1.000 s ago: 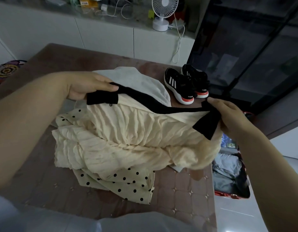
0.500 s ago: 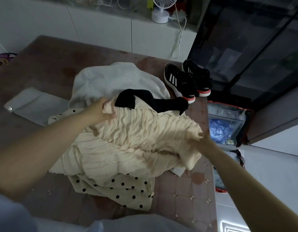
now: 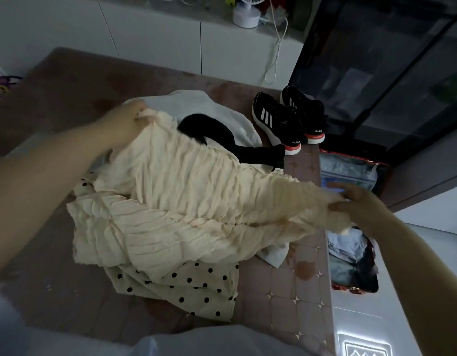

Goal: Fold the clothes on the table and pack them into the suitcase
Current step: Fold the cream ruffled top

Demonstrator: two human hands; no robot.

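**Spreading the cream pleated garment**

Nearest me, a polka-dot garment point(image 3: 186, 286) pokes out from under the cream pleated garment point(image 3: 186, 191), which lies heaped on the table point(image 3: 286, 299). My left hand point(image 3: 124, 119) pinches its far-left corner. My right hand point(image 3: 356, 204) pinches its right end, over the open suitcase point(image 3: 347, 287). It looks light, soft and stretchy, so I judge the edges the best hold. Beyond it sit black sneakers point(image 3: 286, 119).

a pair of black sneakers point(image 3: 286, 119) with white stripes and red heels stands side by side at 1 o'clock. at 12 o'clock a white fan point(image 3: 246, 11) sits on a white cabinet point(image 3: 158, 39), its cord point(image 3: 277, 47) hanging down the front. dark glass panels point(image 3: 389, 73) fill 2 o'clock; a patterned mat point(image 3: 1, 86) shows at 10 o'clock.
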